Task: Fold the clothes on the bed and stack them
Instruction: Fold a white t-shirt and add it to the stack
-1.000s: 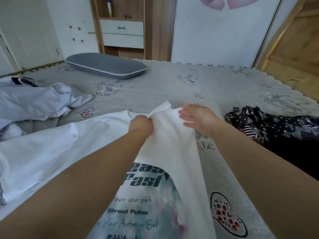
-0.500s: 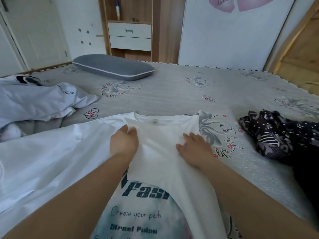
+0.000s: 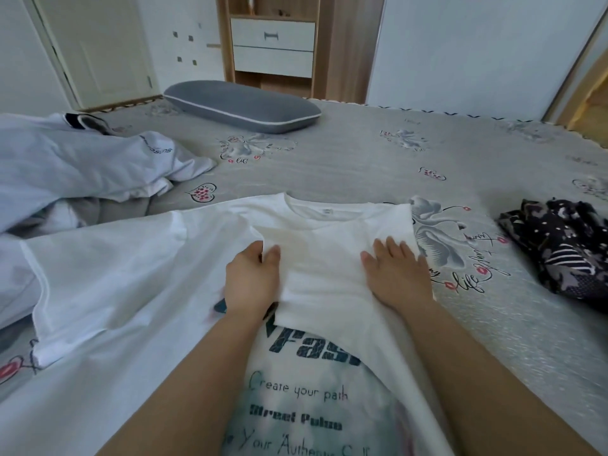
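Note:
A white T-shirt (image 3: 138, 264) with a printed front lies spread on the bed (image 3: 378, 166), collar toward the far side. Its right side is folded inward over the chest. My left hand (image 3: 251, 281) pinches the edge of that folded flap between thumb and fingers. My right hand (image 3: 396, 274) lies flat on the folded part, fingers straight, near the shirt's right edge. The left sleeve sticks out flat to the left.
A heap of pale blue-white clothes (image 3: 75, 169) sits at the left. A dark patterned garment (image 3: 559, 251) lies crumpled at the right. A grey pillow (image 3: 243, 106) rests at the far side, before a wooden cabinet with white drawers (image 3: 273, 47).
The shirt's right side, held up in both hands a second ago, has been laid over the chest. My right hand went flat on it and slid right; my left hand keeps pinching the flap.

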